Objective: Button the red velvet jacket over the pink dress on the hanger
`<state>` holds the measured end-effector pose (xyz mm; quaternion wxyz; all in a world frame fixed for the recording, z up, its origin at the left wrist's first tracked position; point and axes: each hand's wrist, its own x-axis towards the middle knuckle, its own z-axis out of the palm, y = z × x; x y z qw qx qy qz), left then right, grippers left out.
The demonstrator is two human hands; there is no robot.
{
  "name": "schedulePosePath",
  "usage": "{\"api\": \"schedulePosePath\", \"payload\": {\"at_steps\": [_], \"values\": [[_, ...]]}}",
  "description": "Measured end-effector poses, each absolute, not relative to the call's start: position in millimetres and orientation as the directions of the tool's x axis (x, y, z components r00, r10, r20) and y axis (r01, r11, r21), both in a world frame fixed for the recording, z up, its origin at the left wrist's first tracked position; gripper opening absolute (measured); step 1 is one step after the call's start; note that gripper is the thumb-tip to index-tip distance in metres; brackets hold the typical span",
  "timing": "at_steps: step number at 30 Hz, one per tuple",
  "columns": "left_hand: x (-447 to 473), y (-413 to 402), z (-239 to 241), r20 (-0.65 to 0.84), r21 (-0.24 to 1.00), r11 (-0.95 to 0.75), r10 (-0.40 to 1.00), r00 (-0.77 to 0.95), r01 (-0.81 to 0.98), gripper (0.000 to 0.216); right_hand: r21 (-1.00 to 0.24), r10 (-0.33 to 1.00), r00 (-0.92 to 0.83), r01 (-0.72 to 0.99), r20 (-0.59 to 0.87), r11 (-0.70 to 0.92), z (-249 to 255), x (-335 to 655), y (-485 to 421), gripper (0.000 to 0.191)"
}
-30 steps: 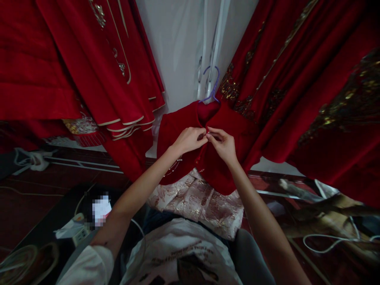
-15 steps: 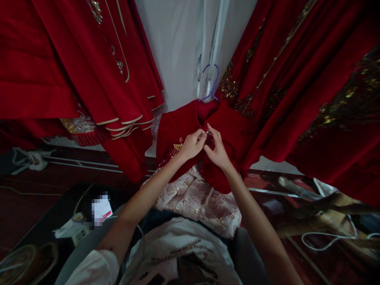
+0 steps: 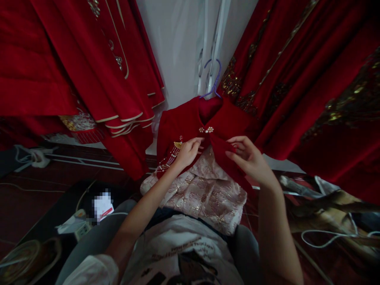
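A red jacket hangs on a purple hanger, its neck open and a beaded flower clasp joining the two front edges at the chest. My left hand is at the inner edge of the left front panel, fingers curled over the cloth below the clasp. With thumb and fingers, my right hand pinches the right front panel and holds it out to the side. A gold fan-shaped ornament with hanging bead strings lies on the left front, partly behind my left hand.
Pink brocade fabric covers my lap. Red garments hang on the left, and sequinned red garments on the right. A power strip is at lower left; wooden pieces and a white cord are at lower right.
My hands have come off the chest clasp, which now shows. The right hand has moved right and lower, drawing the front panel aside; the left has dropped slightly.
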<state>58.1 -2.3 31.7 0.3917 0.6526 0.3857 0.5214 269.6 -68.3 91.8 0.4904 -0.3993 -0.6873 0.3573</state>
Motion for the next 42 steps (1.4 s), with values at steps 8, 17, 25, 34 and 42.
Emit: {"api": "schedulePosePath", "payload": {"at_steps": [8, 17, 25, 34, 42], "values": [[11.1, 0.7, 4.7, 0.620, 0.762, -0.464, 0.724, -0.302, 0.451, 0.028, -0.927, 0.844, -0.441, 0.064, 0.305, 0.368, 67.3, 217.0, -52.8, 0.035], [10.7, 8.4, -2.3, 0.507, 0.862, -0.488, 0.834, -0.219, 0.138, 0.024, -0.871, 0.878, -0.157, 0.136, 0.452, 0.472, 26.0, 160.0, 4.9, 0.027], [8.4, 2.7, 5.7, 0.440, 0.895, -0.445, 0.872, -0.213, 0.029, 0.023, -0.812, 0.836, -0.086, 0.202, 0.542, 0.548, 18.9, 143.7, 15.7, 0.023], [3.4, 8.0, 8.6, 0.454, 0.890, -0.429, 0.868, -0.203, 0.156, 0.022, -0.777, 0.824, -0.079, 0.294, 0.561, 0.557, 25.1, 142.4, 8.2, 0.027], [-10.0, 11.3, 12.8, 0.493, 0.850, -0.466, 0.868, -0.057, 0.245, 0.018, -0.767, 0.828, -0.052, 0.347, 0.559, 0.540, 27.8, 141.0, 9.6, 0.027]]}}
